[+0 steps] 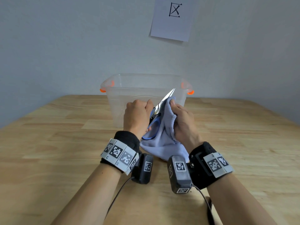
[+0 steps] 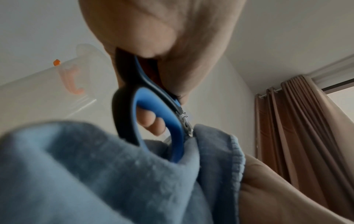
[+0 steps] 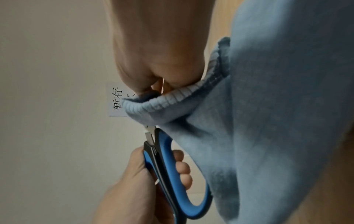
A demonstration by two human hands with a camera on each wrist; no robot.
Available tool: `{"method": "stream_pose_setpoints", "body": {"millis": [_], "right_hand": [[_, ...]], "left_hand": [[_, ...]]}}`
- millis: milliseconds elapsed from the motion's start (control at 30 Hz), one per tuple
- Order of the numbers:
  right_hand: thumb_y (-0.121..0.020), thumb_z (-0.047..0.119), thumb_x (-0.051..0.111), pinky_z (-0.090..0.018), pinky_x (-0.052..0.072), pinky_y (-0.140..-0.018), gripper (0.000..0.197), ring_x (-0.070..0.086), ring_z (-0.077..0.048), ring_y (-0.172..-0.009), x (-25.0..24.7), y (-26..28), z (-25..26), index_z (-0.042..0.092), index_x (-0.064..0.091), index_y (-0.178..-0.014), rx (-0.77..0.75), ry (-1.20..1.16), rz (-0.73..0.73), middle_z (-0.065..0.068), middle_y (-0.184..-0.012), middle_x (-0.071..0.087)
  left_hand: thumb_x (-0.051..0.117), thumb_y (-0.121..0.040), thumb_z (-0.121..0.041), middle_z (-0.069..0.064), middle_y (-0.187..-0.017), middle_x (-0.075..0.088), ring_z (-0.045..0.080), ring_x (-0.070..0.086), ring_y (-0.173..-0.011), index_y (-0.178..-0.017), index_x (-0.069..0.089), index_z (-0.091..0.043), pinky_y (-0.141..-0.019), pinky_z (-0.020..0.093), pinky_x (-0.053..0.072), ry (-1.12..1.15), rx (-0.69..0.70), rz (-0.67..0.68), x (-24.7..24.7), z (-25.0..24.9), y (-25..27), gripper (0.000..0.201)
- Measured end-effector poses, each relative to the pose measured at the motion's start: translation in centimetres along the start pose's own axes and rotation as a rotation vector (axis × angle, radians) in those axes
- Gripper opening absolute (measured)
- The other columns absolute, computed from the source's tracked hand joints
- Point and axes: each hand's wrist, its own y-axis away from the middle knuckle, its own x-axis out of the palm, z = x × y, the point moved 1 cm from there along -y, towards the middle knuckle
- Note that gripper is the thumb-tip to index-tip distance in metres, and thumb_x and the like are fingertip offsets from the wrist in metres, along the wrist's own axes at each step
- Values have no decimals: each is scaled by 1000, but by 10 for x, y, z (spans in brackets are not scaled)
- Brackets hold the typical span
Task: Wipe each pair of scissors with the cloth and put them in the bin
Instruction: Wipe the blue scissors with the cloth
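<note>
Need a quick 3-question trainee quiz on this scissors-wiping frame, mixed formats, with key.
1. True or false: the left hand grips the blue-and-black-handled scissors by the handles.
2. Multiple choice: the light blue cloth is held by A) the left hand, B) the right hand, C) neither.
3. Fill in: the clear plastic bin with orange latches stands ___ the hands on the wooden table, and no scissors show inside it.

Key: 1 true; 2 B; 3 behind.
</note>
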Motion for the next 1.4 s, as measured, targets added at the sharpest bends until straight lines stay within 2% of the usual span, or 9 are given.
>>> {"method": "stream_pose_setpoints", "body": {"millis": [67, 133, 300, 433, 600, 900, 1000, 1267, 1400], "right_hand": [[-100, 18, 56, -25, 54, -72, 21, 63, -16, -72, 1, 0, -3, 3, 67, -89, 12, 70, 61, -10, -77, 62], [-99, 16, 58, -31, 48, -80, 19, 57, -21, -79, -2, -2, -6, 4, 64, -85, 0, 174, 106, -10, -79, 56], [-98, 17, 61, -23, 40, -60, 33, 45, -12, -60, -3, -2, -5, 8, 49, -68, -143, 488, 146, -3, -64, 44], [-95, 15, 66, -19, 40, -52, 43, 46, -6, -46, 1, 4, -2, 15, 48, -55, -248, 555, 37, 8, -46, 47], [-93, 20, 69, -23, 38, -50, 53, 42, -11, -48, 2, 3, 1, 18, 45, -45, -299, 492, -71, 5, -44, 44], [-77, 42, 75, -40, 45, -66, 54, 50, -23, -70, -4, 0, -2, -9, 59, -69, -264, 360, -111, -15, -71, 52], [-85, 36, 74, -49, 50, -75, 53, 55, -28, -75, -7, -2, -2, -14, 59, -78, -217, 291, -62, -21, -77, 57], [-101, 28, 55, -35, 55, -73, 21, 68, -19, -77, -9, -2, 0, 11, 67, -98, 10, 62, 30, -8, -83, 67], [-97, 31, 62, -52, 50, -101, 28, 65, -32, -102, -6, -2, 0, 10, 62, -116, 29, 63, 0, -15, -108, 66]], "left_hand": [[47, -101, -20, 7, -38, 36, 15, 46, -25, -44, 30, -12, -38, 19, 34, -23, 9, -6, 0, -2, 1, 60], [49, -100, -18, 0, -38, 25, 18, 33, -27, -42, 26, -16, -36, 16, 27, -56, 29, -8, 0, -3, 0, 63], [50, -100, -23, 5, -42, 27, 30, 28, -47, -44, 27, -14, -49, 33, 30, -115, 56, 31, 1, -1, -2, 61], [50, -100, -20, 2, -38, 27, 23, 28, -37, -44, 28, -13, -41, 26, 27, -95, 90, 41, 2, -2, -1, 60], [49, -100, -16, 9, -35, 38, 19, 51, -28, -40, 34, -16, -33, 20, 32, -32, 138, 66, 0, -5, 1, 62], [47, -99, -13, 25, -44, 40, 28, 57, -33, -47, 37, -5, -30, 20, 32, -36, 90, 140, 1, -8, 5, 53], [44, -98, -15, 23, -43, 46, 30, 58, -33, -49, 38, -2, -33, 21, 35, -43, 50, 136, 2, -6, 4, 51], [43, -97, -17, 32, -50, 55, 30, 58, -34, -56, 44, 8, -43, 40, 53, -18, -20, 66, 0, -3, 2, 48], [43, -96, -16, 29, -47, 55, 29, 57, -33, -55, 43, 7, -44, 35, 52, -11, -38, 52, -3, -4, 1, 47]]}}
